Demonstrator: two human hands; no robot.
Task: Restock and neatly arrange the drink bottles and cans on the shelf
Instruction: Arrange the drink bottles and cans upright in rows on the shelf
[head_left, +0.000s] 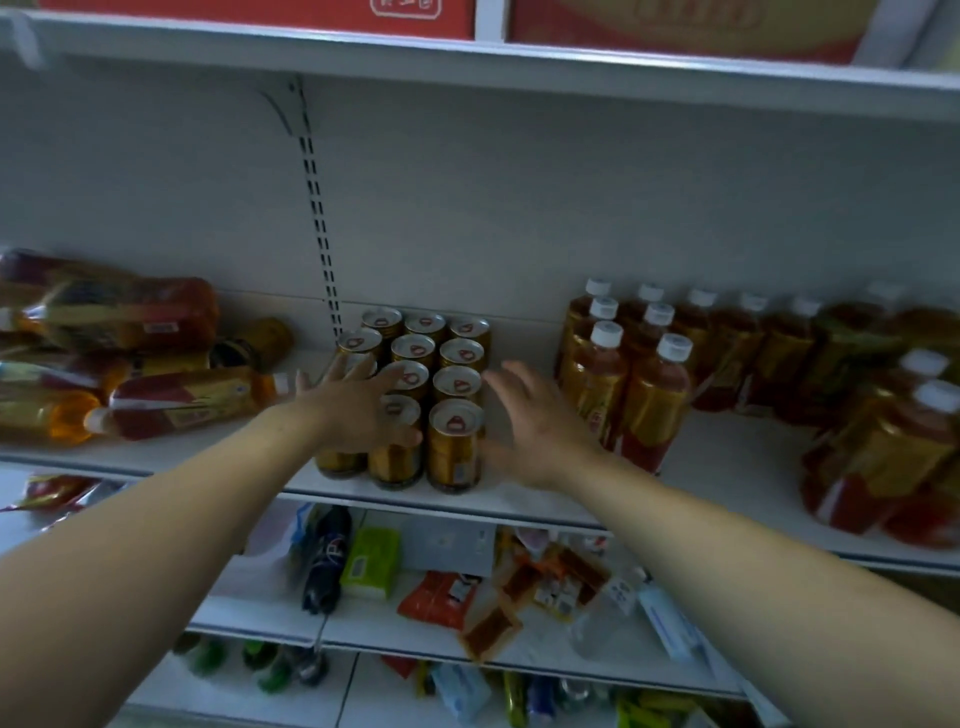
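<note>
Several gold drink cans (456, 447) with red pull tabs stand in tight rows at the middle of the white shelf (519, 506). My left hand (358, 408) lies over the cans on the block's left side, fingers spread, gripping nothing. My right hand (535, 423) hovers with fingers apart just right of the block, close to the front right can. Upright amber bottles (652, 395) with white caps stand in rows to the right. Wrapped bottle packs (171, 402) lie on their sides at the left.
More bottle packs (878, 457) crowd the shelf's far right. A bare stretch of shelf lies between them and the upright bottles. Red cartons (691, 26) sit on the shelf above. Lower shelves hold a dark cola bottle (324, 561), a green pack and snack packets.
</note>
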